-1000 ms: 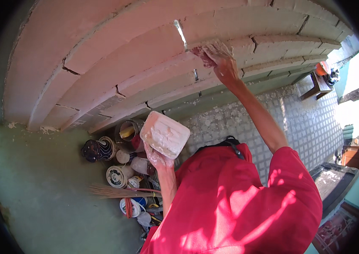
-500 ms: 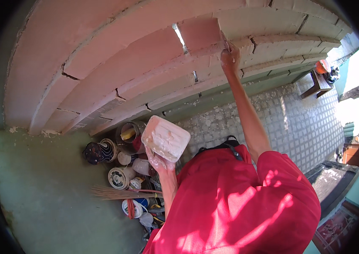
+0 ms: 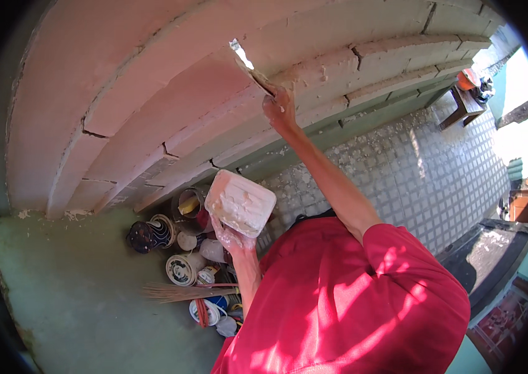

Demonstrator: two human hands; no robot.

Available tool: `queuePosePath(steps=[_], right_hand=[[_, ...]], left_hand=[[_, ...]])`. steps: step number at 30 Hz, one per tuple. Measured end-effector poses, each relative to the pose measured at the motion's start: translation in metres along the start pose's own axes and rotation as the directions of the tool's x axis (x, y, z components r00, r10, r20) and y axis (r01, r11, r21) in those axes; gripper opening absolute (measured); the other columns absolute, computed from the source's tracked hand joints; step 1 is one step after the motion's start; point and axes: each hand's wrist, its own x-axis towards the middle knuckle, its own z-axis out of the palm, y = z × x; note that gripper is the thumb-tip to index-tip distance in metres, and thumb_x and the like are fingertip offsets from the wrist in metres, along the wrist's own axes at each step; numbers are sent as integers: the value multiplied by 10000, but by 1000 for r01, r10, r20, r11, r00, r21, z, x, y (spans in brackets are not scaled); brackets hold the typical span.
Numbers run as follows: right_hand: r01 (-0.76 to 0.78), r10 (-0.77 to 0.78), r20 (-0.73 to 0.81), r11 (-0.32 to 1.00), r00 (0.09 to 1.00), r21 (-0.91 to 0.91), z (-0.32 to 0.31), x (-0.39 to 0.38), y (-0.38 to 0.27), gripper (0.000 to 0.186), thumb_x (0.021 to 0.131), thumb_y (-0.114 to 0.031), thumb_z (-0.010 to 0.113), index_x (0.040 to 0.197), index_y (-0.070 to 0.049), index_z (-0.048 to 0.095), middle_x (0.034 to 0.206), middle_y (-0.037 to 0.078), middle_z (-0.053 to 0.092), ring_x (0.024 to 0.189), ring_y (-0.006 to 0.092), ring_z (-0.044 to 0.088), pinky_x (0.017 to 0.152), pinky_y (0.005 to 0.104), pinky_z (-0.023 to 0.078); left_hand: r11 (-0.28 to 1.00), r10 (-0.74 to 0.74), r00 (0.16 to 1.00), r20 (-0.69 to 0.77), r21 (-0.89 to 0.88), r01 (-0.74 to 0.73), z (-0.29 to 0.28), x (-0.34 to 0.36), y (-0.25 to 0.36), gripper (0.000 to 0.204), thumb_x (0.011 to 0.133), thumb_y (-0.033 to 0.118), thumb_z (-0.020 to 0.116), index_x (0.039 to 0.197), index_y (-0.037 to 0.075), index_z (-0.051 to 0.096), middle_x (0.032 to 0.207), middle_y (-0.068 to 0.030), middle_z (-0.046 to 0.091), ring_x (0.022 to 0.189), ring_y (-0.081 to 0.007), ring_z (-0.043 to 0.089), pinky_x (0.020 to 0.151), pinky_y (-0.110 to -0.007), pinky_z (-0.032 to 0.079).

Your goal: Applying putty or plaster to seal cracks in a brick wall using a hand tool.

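My left hand [image 3: 234, 240], smeared with pale paste, supports a white rectangular tub [image 3: 241, 204] from its near side. Pinkish-white filler paste coats the tub's contents and rim. Up at the block wall [image 3: 208, 93], my right hand [image 3: 280, 107] is closed round a putty knife [image 3: 260, 81], whose handle is mostly hidden by the fingers. The blade appears nearly edge-on and lies at the lower end of a bright open slot [image 3: 241, 55] between two blocks. Whether paste sits on the blade cannot be made out.
Below the tub stand several buckets [image 3: 182, 269], a dark pot [image 3: 187, 206] and a stick broom [image 3: 183, 291]. Tiled floor [image 3: 395, 162] with pale splatters runs along the stepped wall. A small wooden stool [image 3: 461, 107] stands far right; a dark-topped surface [image 3: 485, 255] is at the right.
My right hand has moved left along the wall with the putty knife, and its blade has turned from broadside to nearly edge-on. The tub stays almost in place in my left hand.
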Motion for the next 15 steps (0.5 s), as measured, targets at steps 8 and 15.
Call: queuePosePath(steps=[8,15], right_hand=[[-172,157,-191,983,969,-67,-75,52,1,411,691,-16,446,1030,-8,680,760,240,624,674,351,625,640,412,471],[39,-52,-195,997,979,-69,-44,36,2,446,694,-5,433,1071,-8,672,747,233,606,669,328,599,629,396,460]], left_hand=[[1000,0,1000,28,16,0,-4,-3,-2,559,872,381,610,1360,145,473,1454,-109,413,1301,-383,412,1063,-592,348],[999,35,998,-42,24,-34,-12,-1,0,569,882,395,596,1367,130,464,1449,-110,419,1299,-364,420,1072,-564,356]])
